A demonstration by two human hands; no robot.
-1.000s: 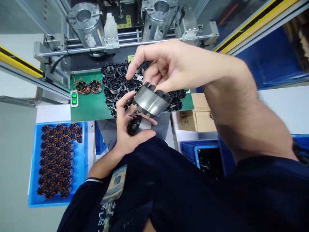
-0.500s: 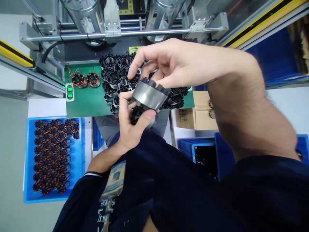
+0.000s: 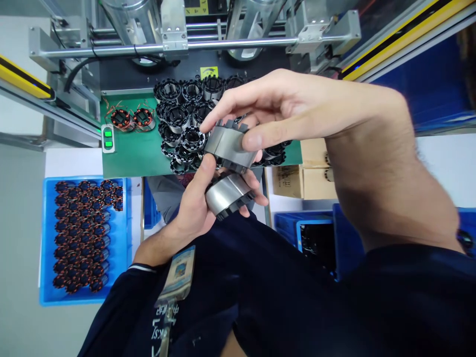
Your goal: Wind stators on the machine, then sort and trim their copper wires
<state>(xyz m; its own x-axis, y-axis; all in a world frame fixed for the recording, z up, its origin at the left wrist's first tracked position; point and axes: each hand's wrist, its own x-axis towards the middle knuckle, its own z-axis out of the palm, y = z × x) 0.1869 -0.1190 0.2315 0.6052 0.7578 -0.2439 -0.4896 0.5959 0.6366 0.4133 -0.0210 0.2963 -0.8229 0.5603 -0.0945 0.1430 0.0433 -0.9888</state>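
Observation:
Two bare motor stators, steel rings with black toothed insulators, are in my hands above the near edge of the green mat. My left hand (image 3: 197,203) is closed around the lower stator (image 3: 228,192), fingers behind it and thumb at its upper left. My right hand (image 3: 267,114) grips the upper stator (image 3: 232,146), its thumb pressed on the steel side. The upper ring tilts and sits against or just above the lower one; whether they touch I cannot tell. Behind my hands stand stacked bare stators (image 3: 176,116), partly hidden by my right hand.
Two copper-wound stators (image 3: 133,119) lie on the green mat (image 3: 130,158) beside a switch with green buttons (image 3: 107,139). A blue tray (image 3: 121,277) of wound stators is at left. A metal machine frame (image 3: 230,44) spans the back. Cardboard boxes (image 3: 318,183) and blue bins (image 3: 290,223) stand right.
The lower stator has come down and into fuller view in my left hand. My right thumb has moved onto the side of the upper stator, which is turned slightly.

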